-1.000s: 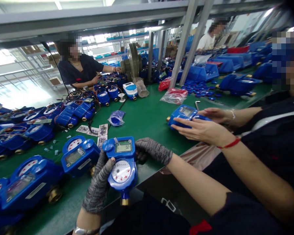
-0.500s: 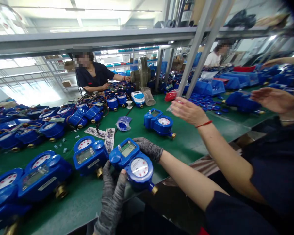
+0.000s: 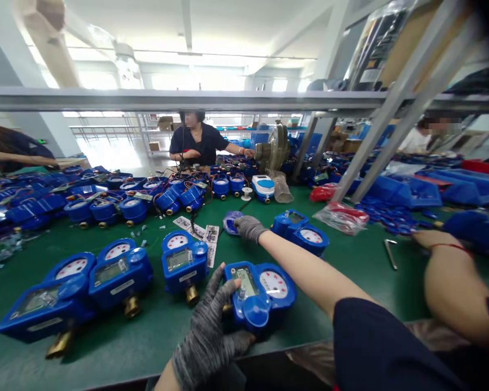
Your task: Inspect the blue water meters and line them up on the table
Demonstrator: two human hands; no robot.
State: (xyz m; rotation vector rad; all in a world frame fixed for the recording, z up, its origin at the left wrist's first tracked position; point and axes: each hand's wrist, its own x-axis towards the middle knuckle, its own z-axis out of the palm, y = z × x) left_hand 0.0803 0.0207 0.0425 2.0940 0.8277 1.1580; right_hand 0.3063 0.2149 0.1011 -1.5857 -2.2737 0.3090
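Note:
A blue meter (image 3: 256, 293) with a small display and a round white dial rests on the green table near its front edge. My left hand (image 3: 212, 326), in a grey fingerless glove, grips its left side, thumb and fingers around the body. Beyond it, my right hand (image 3: 249, 228), also gloved, is at a small plastic bag of blue parts (image 3: 231, 222); its fingertips are bent onto the bag and partly hidden. Left of the held meter stands another blue meter (image 3: 185, 263). Printed paper strips (image 3: 212, 237) lie between them and the bag.
More finished-looking meters (image 3: 120, 271) stand at the left, with rows of wired meters (image 3: 132, 209) behind. Another meter (image 3: 299, 231) sits beyond my right forearm. At the right are a co-worker's arm (image 3: 444, 266), a metal tool (image 3: 390, 254) and red bags (image 3: 344, 216). A shelf beam (image 3: 228, 101) crosses overhead.
My right hand has left the meter and moved to the bag. The meter is turned and now on the table, in my left hand. The co-worker's hands have moved down right; the view has shifted.

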